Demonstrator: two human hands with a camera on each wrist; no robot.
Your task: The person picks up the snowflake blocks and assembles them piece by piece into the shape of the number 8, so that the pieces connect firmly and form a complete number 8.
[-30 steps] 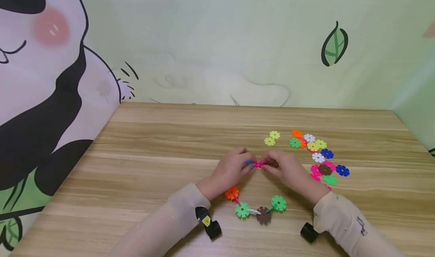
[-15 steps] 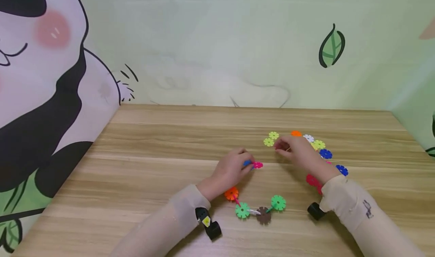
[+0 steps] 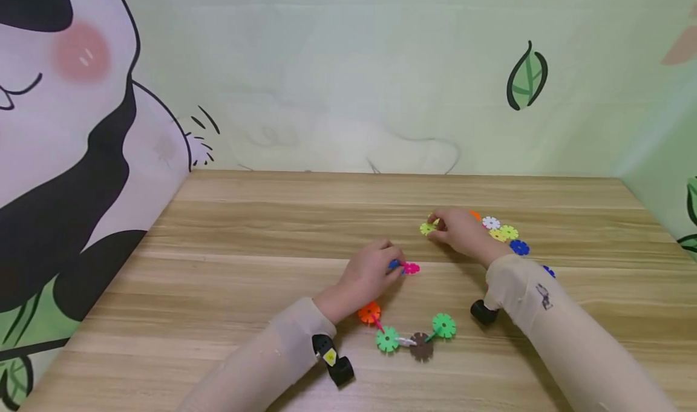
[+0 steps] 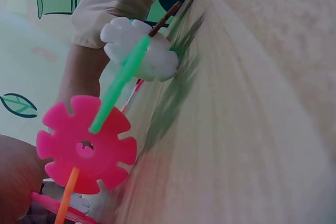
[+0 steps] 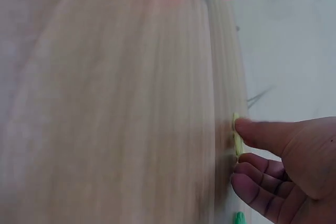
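Note:
My left hand [image 3: 369, 274] pinches a blue notched snowflake disc [image 3: 393, 265], with a pink disc [image 3: 412, 268] joined at its right side. From below that hand a linked chain curves to the right, through an orange disc [image 3: 369, 313], a green disc [image 3: 387, 339], a brown disc [image 3: 421, 346] and another green disc [image 3: 444, 325]. Farther back, my right hand [image 3: 463, 232] has its thumb and fingertips about a yellow disc [image 3: 427, 228] on the table; the right wrist view shows this yellow disc [image 5: 237, 136] edge-on between them. A second yellow one is mostly covered by the fingers.
Loose discs lie beyond and under the right forearm: white [image 3: 491, 222], yellow-green [image 3: 509, 232], dark blue [image 3: 520, 247] and others partly hidden. The wooden table [image 3: 245, 218] meets a painted wall [image 3: 327, 85] at its back edge.
My right hand has left the pink disc, moved back and right, then left to the yellow discs. The left hand stays in place, holding the blue disc.

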